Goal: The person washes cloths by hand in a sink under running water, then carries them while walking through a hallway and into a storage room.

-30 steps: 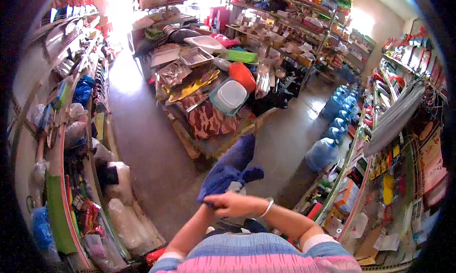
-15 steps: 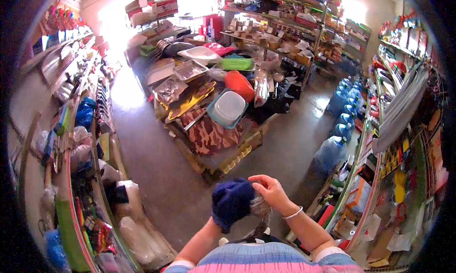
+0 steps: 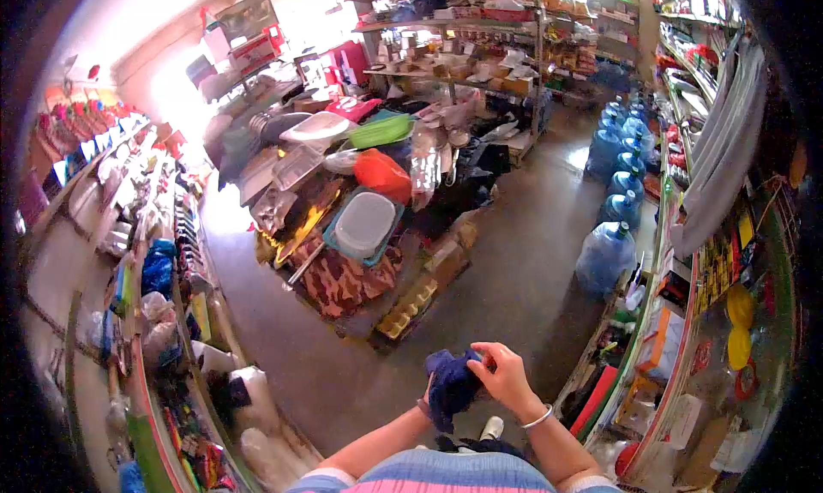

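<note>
A navy blue, soft-looking cloth (image 3: pixel 452 388) is bunched up in front of my body. My left hand (image 3: pixel 425 402) grips it from the left, most of the fingers covered by its folds. At the upper right edge of the cloth, my right hand (image 3: pixel 504 376) has its thumb and index finger drawn together on the fabric. A pale bracelet (image 3: pixel 537 417) circles my right wrist. The exact kind of cloth item cannot be made out.
Ahead stands a low platform heaped with goods, including a lidded plastic container (image 3: pixel 364 223) and camouflage fabric (image 3: pixel 343 283). Large blue water bottles (image 3: pixel 606 253) line the right aisle. Loaded shelves run along both sides. A pale shoe (image 3: pixel 492 428) shows below my hands.
The view has swung, so the platform now lies further left. Both hands and the cloth sit lower and more to the right. The cloth looks more crumpled, and a grey patch beside it no longer shows.
</note>
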`<act>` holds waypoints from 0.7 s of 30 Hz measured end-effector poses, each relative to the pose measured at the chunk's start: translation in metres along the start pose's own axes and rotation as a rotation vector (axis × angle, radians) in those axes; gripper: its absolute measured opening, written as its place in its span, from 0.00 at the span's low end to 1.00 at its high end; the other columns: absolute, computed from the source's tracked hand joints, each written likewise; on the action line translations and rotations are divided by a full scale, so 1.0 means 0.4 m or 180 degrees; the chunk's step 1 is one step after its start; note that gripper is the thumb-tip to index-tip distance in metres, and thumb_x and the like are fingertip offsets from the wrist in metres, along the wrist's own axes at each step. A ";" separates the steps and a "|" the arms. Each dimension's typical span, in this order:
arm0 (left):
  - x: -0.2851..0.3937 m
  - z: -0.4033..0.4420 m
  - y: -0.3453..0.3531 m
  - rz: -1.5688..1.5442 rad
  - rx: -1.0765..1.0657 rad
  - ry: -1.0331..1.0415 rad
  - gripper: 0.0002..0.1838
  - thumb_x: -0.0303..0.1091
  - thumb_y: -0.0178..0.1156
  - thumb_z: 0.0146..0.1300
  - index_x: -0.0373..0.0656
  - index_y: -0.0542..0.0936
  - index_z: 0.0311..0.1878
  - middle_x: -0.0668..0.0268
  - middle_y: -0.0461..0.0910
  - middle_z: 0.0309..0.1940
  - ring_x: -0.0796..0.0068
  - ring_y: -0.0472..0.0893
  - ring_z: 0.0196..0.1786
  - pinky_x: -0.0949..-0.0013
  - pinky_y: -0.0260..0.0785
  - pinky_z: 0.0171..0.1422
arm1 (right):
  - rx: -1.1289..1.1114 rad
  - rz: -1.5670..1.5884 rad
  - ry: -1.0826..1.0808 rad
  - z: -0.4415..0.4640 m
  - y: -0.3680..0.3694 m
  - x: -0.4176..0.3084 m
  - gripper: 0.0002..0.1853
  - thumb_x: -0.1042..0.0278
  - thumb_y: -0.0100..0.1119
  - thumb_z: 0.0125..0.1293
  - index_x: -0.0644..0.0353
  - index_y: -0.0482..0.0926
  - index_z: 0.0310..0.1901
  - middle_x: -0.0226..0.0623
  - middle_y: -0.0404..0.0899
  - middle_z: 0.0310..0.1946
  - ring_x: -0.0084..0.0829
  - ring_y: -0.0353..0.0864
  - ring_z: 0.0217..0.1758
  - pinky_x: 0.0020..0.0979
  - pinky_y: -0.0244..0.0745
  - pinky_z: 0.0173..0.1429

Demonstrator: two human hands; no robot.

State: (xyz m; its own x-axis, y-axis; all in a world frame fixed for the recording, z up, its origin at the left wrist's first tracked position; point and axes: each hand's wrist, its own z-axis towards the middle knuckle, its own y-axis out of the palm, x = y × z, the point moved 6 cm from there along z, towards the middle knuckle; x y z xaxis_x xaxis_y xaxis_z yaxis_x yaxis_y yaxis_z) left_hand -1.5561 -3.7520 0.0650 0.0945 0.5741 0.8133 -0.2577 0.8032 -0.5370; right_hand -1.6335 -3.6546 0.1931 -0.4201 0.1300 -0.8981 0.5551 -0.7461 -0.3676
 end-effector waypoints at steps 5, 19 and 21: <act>0.253 0.186 -0.035 0.1263 -0.0039 0.1007 0.18 0.44 0.63 0.43 0.54 0.77 0.41 0.67 0.76 0.24 0.62 0.74 0.29 0.58 0.56 0.34 | -0.0290 0.0299 0.0122 0.019 -0.146 0.076 0.19 0.70 0.66 0.49 0.60 0.76 0.44 0.35 0.73 0.29 0.23 0.71 0.28 0.25 0.70 0.34; 0.304 0.527 -0.044 0.1811 0.0241 0.0827 0.14 0.39 0.58 0.42 0.54 0.81 0.36 0.65 0.74 0.24 0.64 0.73 0.30 0.60 0.55 0.34 | 0.0019 -0.0082 0.0035 0.192 -0.357 0.327 0.09 0.75 0.58 0.52 0.64 0.78 0.36 0.34 0.73 0.27 0.25 0.72 0.29 0.23 0.68 0.33; 0.280 0.588 -0.069 0.1634 0.0366 0.0848 0.12 0.39 0.58 0.42 0.54 0.82 0.33 0.64 0.73 0.23 0.63 0.73 0.30 0.60 0.55 0.33 | -0.0012 0.0174 0.0306 0.250 -0.385 0.346 0.07 0.74 0.57 0.53 0.64 0.77 0.35 0.32 0.73 0.26 0.22 0.71 0.28 0.22 0.67 0.32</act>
State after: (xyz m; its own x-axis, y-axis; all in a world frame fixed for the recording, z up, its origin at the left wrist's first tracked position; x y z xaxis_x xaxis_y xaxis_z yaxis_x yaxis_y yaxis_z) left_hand -1.7646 -3.7473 0.2234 0.1645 0.9170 0.3633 -0.4355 0.3980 -0.8074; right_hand -1.8489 -3.5871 0.1497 -0.3185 0.1514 -0.9358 0.5781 -0.7514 -0.3183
